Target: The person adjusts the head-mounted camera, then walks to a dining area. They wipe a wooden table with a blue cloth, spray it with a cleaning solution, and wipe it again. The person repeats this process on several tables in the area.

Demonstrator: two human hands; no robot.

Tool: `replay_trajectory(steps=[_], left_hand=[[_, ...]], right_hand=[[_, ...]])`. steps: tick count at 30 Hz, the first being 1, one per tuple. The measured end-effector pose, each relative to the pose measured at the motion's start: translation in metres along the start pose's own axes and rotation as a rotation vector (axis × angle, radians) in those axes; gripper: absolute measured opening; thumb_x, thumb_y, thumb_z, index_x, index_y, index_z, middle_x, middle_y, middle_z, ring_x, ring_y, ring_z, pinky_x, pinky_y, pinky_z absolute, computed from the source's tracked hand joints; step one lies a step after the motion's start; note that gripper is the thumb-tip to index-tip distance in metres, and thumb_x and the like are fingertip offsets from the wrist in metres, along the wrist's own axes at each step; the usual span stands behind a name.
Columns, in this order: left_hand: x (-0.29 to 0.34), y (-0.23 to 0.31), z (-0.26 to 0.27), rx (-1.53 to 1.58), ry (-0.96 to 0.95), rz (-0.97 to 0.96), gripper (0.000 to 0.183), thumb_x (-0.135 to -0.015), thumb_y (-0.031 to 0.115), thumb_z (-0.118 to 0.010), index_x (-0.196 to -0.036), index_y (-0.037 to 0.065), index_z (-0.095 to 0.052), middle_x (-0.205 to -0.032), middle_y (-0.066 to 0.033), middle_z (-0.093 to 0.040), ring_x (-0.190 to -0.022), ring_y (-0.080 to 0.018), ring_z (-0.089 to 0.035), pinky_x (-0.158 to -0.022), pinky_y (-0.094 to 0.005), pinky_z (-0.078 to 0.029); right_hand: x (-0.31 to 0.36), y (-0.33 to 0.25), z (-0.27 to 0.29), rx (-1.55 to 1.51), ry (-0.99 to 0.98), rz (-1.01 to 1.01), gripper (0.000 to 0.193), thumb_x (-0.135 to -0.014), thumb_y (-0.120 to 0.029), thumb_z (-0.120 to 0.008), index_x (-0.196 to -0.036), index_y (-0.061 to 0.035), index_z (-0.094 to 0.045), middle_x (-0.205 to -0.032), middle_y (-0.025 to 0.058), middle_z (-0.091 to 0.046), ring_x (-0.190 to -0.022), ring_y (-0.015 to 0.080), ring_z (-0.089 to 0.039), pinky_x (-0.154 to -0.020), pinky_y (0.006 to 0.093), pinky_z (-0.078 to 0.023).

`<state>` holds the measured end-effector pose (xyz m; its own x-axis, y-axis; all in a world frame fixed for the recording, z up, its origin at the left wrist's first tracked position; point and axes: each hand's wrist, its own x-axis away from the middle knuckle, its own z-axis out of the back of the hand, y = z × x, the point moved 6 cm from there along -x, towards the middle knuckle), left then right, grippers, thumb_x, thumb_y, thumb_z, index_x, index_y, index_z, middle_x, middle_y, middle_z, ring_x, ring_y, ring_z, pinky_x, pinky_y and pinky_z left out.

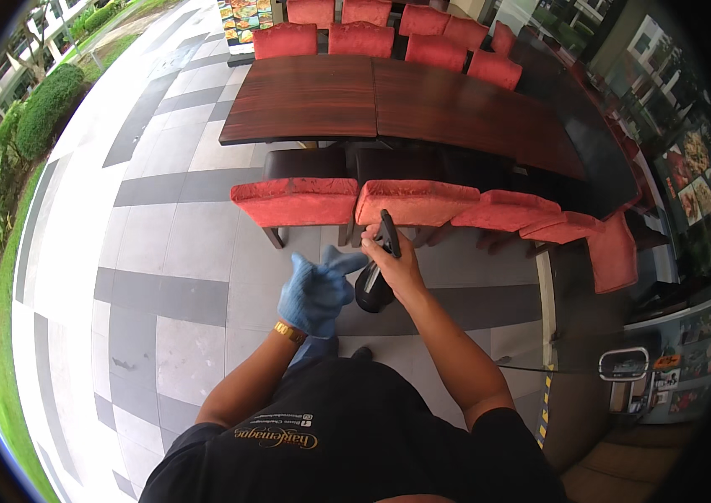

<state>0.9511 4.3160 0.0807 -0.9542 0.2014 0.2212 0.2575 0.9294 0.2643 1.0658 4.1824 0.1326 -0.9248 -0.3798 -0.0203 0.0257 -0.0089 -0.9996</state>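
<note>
My right hand point(399, 267) is closed on a black spray bottle point(374, 292), its dark upper part rising above my fingers and its rounded body hanging below. Light-blue ribbed fabric point(315, 295), like a knitted glove or a cloth, covers my left hand from the fingers to just above a gold-coloured wristwatch point(290, 332). The fabric hides the fingers, and a greyer blue part of it reaches right towards the bottle. Both hands are held in front of my body, short of the red chair backs point(417, 202).
Beyond the chairs stand dark brown wooden tables point(305, 96), with more red chairs point(360, 40) on their far side. Grey and white tiles point(173, 239) run left to hedges point(49, 109) and grass. At right are a glass front and a metal-framed object point(626, 369).
</note>
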Motion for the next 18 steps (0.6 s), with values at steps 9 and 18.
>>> replay_trajectory(steps=[9, 18], left_hand=[[-0.1, 0.069, 0.134, 0.591, 0.167, -0.008, 0.047, -0.106, 0.063, -0.047, -0.116, 0.019, -0.063, -0.094, 0.0, -0.061, -0.096, -0.0208, -0.056, -0.09, -0.0426, -0.048], [-0.255, 0.148, 0.071, 0.334, -0.004, -0.012, 0.043, -0.107, 0.058, -0.047, -0.117, 0.021, -0.066, -0.119, -0.0021, -0.064, -0.108, -0.0272, -0.057, -0.093, -0.0495, -0.048]], right_hand=[[-0.291, 0.058, -0.045, 0.594, -0.118, -0.08, 0.045, -0.097, -0.051, -0.066, -0.093, -0.0064, -0.07, -0.087, 0.0147, -0.074, -0.085, 0.0314, -0.073, -0.076, 0.0426, -0.054], [-0.453, 0.116, 0.04, 0.73, 0.157, -0.057, 0.035, -0.095, -0.042, -0.068, -0.104, -0.0089, -0.073, -0.084, 0.0107, -0.075, -0.085, 0.0285, -0.074, -0.078, 0.0423, -0.056]])
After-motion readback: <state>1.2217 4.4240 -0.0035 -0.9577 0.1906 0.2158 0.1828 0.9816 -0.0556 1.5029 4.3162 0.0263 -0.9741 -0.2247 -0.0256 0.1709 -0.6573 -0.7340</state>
